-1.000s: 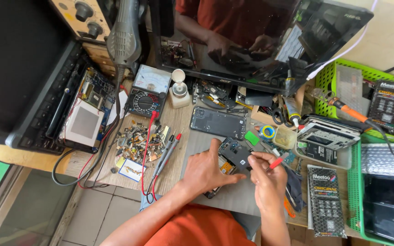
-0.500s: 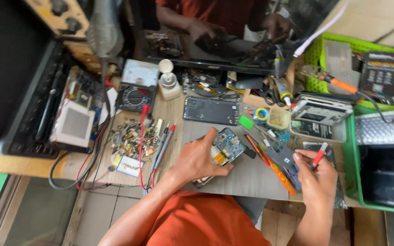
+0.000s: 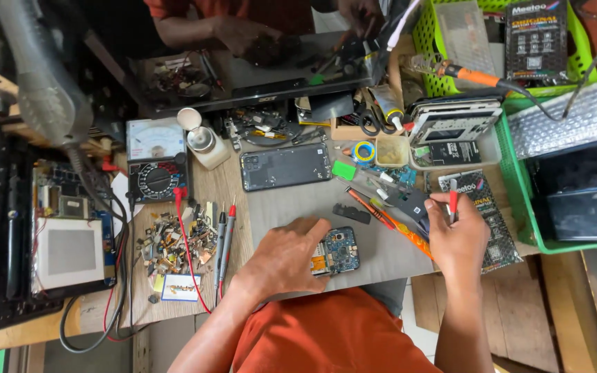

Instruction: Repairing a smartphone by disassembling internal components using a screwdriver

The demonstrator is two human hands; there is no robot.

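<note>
A small blue circuit board lies on the grey mat, and the left hand rests flat on the mat just beside it, fingers spread and loosely open, the fingertips touching the board's near edge without gripping it. The right hand is off to the other side of the board, closed around a thin red-handled tool that stands upright between its fingers. Between the two hands lie an orange strip and a small black part, loose on the mat. Beyond the left hand's fingertips a dark phone back lies flat, and outward of the left wrist two probes with red leads run past a heap of small scrap parts toward a meter. Past the right hand sits a printed black packet, then a green basket. Across the table another person's hands work over a separate dark surface. The board is held only by light finger pressure, so a nudge from the left hand could slide it off the mat's front edge, which is close. The tool tip, swung back toward the board, could scrape its small components or knock the loose black part away.
</note>
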